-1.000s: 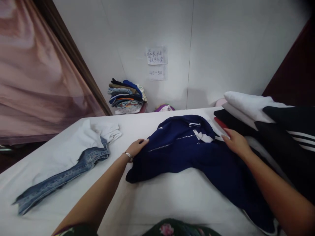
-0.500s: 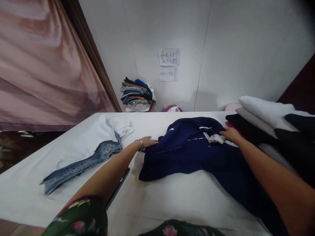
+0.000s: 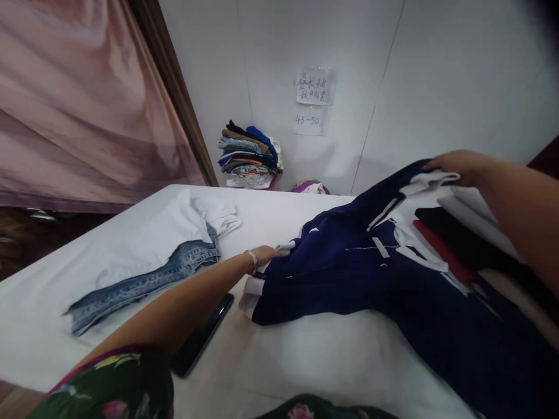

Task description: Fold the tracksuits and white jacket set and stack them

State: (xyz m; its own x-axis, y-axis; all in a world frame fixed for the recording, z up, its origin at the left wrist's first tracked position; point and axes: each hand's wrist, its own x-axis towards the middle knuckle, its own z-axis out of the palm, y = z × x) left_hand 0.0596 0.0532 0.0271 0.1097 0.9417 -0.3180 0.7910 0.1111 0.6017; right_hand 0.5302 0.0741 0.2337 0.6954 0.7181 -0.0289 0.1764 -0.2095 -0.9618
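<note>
A navy long-sleeved jacket (image 3: pixel 323 285) with white trim lies spread on the white table. Its white collar faces right, and a thin shiny line runs along its middle. My right hand (image 3: pixel 463 166) is closed on one sleeve near its white cuff, holding that sleeve up off the table at the right. At the jacket's left end, my left hand (image 3: pixel 266 255) pinches the white-edged hem; the fingertips are partly hidden by cloth. The other sleeve stretches toward the lower right corner.
Blue jeans (image 3: pixel 148 291) and a white garment (image 3: pixel 152 238) lie on the left. A black phone (image 3: pixel 203 334) rests beneath my left forearm. Folded clothes, including a black one (image 3: pixel 463 233), are piled at right. Another clothes stack (image 3: pixel 248 154) stands beyond the table (image 3: pixel 271 203).
My right hand has moved up and to the right, raising the sleeve and uncovering the white collar. My left hand stays at the hem. The view has shifted slightly.
</note>
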